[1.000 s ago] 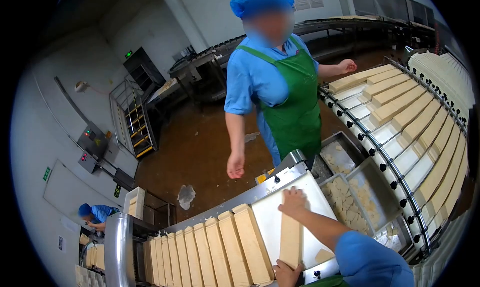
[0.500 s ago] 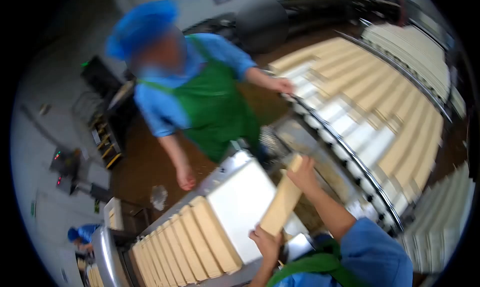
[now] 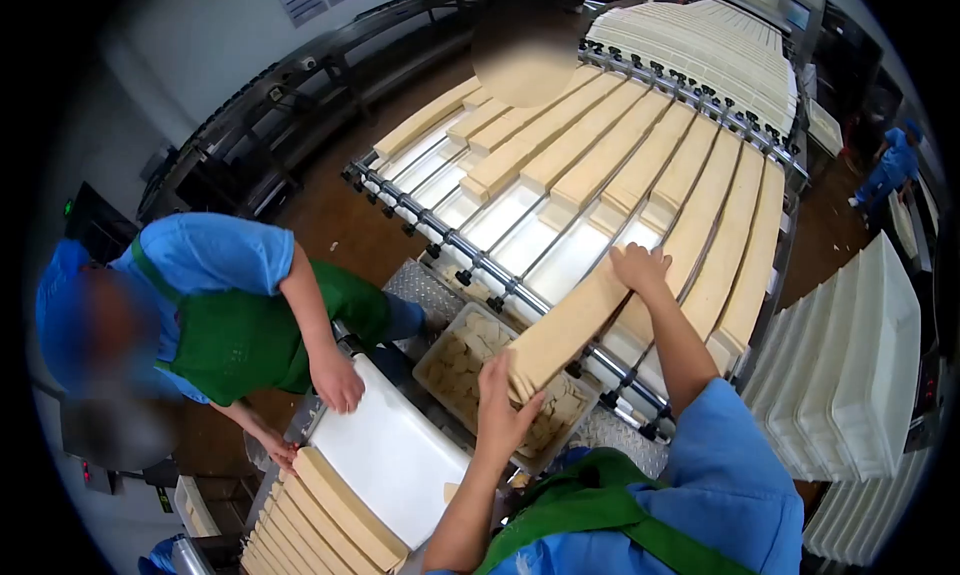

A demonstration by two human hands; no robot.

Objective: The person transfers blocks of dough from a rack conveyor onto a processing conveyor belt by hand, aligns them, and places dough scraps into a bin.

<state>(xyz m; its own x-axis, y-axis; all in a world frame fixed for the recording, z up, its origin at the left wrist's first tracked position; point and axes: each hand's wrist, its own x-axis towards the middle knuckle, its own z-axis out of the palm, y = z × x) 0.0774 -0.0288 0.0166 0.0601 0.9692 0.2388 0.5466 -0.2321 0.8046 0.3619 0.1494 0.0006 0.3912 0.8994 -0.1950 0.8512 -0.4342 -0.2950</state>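
Observation:
A long, layered stack of beige dough-like strips [image 3: 567,322] is between my two hands, slanting over the front rail of the lane table. My left hand [image 3: 502,407] grips its near end, thumb on one side and fingers on the other. Toward the far end, my right hand [image 3: 640,269] is closed over the stack, with part of its grip hidden. Similar beige strips [image 3: 690,237] lie side by side in the lanes around it. Beneath the stack's near end is a bin of broken beige pieces [image 3: 470,360].
A metal rail [image 3: 490,275] with black knobs edges the lane table. At left, a co-worker in a green apron [image 3: 250,335] touches a row of beige strips [image 3: 330,505] beside a white belt [image 3: 385,445]. White stacked trays [image 3: 850,375] stand at right.
The view has swung right. My hands have carried the stack from near the white belt to the lane table's rail. The co-worker now reaches down to the row of strips.

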